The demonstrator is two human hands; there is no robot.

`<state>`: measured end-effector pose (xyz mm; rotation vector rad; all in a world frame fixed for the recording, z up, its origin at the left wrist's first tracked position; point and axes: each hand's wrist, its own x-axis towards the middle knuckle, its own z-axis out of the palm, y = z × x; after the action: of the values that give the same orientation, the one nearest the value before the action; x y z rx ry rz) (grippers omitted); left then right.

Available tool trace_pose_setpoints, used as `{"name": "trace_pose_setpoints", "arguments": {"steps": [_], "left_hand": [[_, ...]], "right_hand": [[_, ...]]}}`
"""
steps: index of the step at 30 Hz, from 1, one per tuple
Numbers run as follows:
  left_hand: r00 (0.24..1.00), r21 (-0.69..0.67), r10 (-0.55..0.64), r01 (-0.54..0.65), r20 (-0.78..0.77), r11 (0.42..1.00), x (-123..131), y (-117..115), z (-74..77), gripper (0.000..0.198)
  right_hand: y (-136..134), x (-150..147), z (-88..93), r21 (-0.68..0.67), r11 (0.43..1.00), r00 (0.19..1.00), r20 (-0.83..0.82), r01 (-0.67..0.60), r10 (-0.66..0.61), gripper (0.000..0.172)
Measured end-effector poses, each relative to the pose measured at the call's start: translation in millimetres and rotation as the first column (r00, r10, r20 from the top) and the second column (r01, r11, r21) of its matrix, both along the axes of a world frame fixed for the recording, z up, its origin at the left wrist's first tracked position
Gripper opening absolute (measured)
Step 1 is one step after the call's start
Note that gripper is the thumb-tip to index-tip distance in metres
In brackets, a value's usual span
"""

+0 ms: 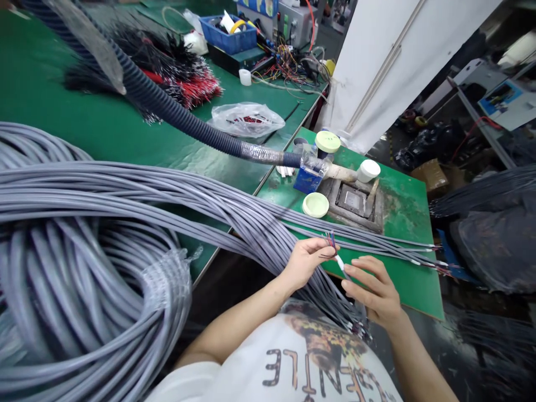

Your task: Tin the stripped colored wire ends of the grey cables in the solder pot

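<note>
My left hand (312, 258) pinches the fanned thin coloured wires (332, 241) at the stripped end of a grey cable. White wrap (339, 262) covers the cable just below those wires. Close beside it, my right hand (374, 287) has its thumb and index finger about the grey part of the same cable, the other fingers spread. Its grip is partly hidden. A thick bundle of grey cables (234, 209) runs beneath my hands. Some of its stripped ends (355, 326) hang near my shirt, while others (439, 262) lie across the green board to the right.
A square metal pot (355, 201) sits in the green board, with a ribbed hose (188, 120) reaching over it. Round tubs (316, 205) stand nearby. Coiled grey cable (84, 290) fills the left. Behind are a plastic bag (248, 119), black and red wires (184, 78) and a blue bin (230, 40).
</note>
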<state>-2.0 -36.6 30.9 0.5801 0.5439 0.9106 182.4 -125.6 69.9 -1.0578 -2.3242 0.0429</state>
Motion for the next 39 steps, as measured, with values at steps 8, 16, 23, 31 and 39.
{"name": "trace_pose_setpoints", "arguments": {"steps": [8,16,23,31,39], "left_hand": [[1.000,0.008,0.009,-0.009,-0.017,1.000,1,-1,-0.4,0.022],[0.994,-0.041,-0.076,0.079,0.082,0.996,3,-1,-1.9,0.018],[0.984,-0.046,-0.145,0.150,0.106,0.988,10,-2,-2.2,0.022],[0.807,0.071,-0.590,0.591,-0.037,0.804,47,-19,6.4,0.036],[0.632,0.725,0.400,0.674,-0.664,0.139,76,16,-6.0,0.021]], "right_hand": [[-2,-1,-2.6,-0.005,1.000,1.000,-0.001,0.029,-0.029,0.047],[-4,-2,-9.4,-0.008,0.996,0.994,-0.062,0.092,-0.093,0.052],[-8,-6,-8.3,0.003,0.993,0.990,-0.083,0.116,-0.115,0.050],[-74,-3,-18.0,0.030,0.937,0.935,-0.080,0.349,-0.346,0.044],[-171,44,-68.8,-0.220,0.448,0.458,-0.005,0.867,-0.889,0.036]]}}
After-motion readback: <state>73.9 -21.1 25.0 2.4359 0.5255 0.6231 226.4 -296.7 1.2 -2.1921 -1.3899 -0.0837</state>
